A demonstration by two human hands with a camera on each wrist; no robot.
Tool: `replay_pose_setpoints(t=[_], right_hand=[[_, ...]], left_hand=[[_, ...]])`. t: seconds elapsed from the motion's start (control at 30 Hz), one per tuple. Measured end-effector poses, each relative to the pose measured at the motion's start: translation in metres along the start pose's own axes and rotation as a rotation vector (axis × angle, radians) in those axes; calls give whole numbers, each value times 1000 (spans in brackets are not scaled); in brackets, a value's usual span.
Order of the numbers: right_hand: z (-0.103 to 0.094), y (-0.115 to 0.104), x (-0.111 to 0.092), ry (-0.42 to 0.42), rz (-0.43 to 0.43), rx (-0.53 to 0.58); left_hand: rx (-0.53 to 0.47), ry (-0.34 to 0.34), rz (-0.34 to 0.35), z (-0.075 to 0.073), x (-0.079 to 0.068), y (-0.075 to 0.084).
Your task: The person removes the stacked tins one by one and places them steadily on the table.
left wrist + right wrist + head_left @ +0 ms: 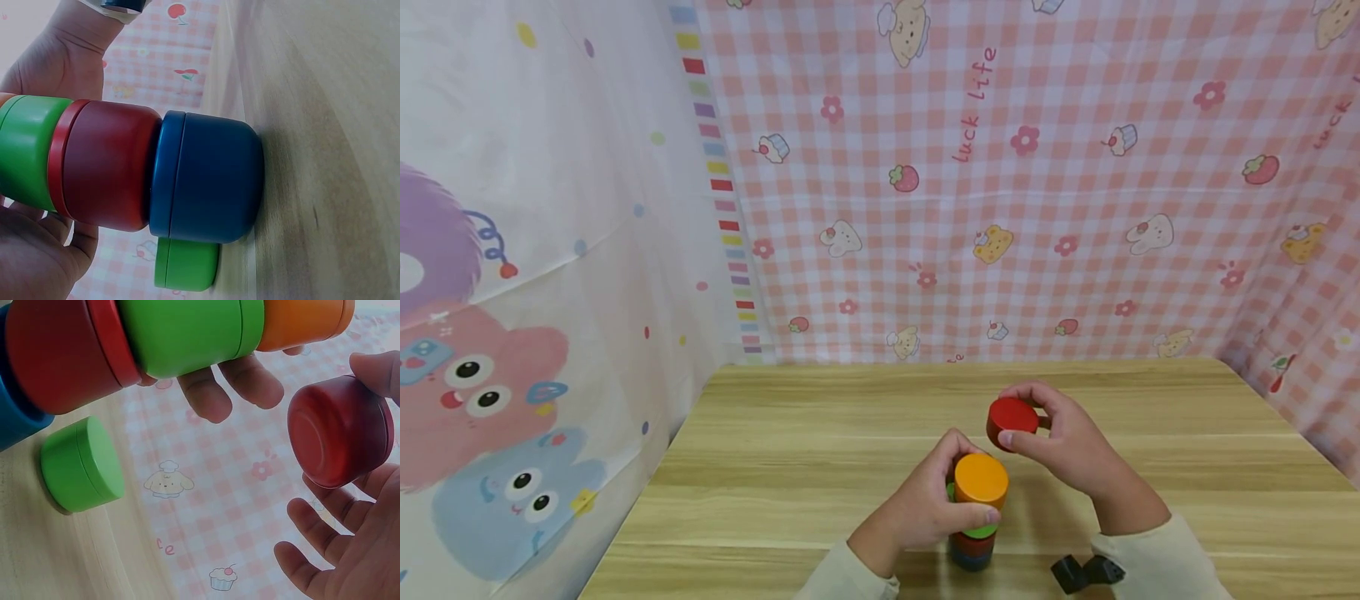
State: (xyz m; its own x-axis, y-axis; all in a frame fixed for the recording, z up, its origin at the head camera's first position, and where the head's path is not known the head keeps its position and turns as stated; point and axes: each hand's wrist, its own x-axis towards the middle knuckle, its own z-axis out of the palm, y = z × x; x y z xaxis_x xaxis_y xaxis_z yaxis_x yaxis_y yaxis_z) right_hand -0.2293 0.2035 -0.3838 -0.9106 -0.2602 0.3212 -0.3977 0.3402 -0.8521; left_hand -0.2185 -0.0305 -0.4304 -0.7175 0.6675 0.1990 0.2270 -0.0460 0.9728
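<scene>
The orange-topped stack (982,492), gripped by the left hand (922,502), might fall if the red pot (1011,419) the right hand (1073,443) holds bumps it.

Container stack (128,165) on the table (812,450), loose container (192,265) behind it, curtain (1000,192) beyond

Blue jar (215,178), green jar (81,464) on wooden table (760,467).
</scene>
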Motion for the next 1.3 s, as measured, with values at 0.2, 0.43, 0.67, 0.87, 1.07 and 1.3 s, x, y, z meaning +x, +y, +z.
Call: replay_pose_setpoints(t=[0.2,0.43,0.67,0.87,1.07,1.3], right_hand=[[0,3,1,-5,21,19],[0,5,2,-3,53,40],[0,7,3,-3,68,48],[0,9,3,0,67,35],[-1,11,4,-1,68,31],[0,13,4,-4,87,25]], left_hand=[[-4,-3,0,0,0,0],[4,0,-5,0,0,0],[16,2,-8,0,0,0],[24,6,-12,-1,0,0],[17,5,-15,-1,0,0],[15,6,-14,0,0,-1]])
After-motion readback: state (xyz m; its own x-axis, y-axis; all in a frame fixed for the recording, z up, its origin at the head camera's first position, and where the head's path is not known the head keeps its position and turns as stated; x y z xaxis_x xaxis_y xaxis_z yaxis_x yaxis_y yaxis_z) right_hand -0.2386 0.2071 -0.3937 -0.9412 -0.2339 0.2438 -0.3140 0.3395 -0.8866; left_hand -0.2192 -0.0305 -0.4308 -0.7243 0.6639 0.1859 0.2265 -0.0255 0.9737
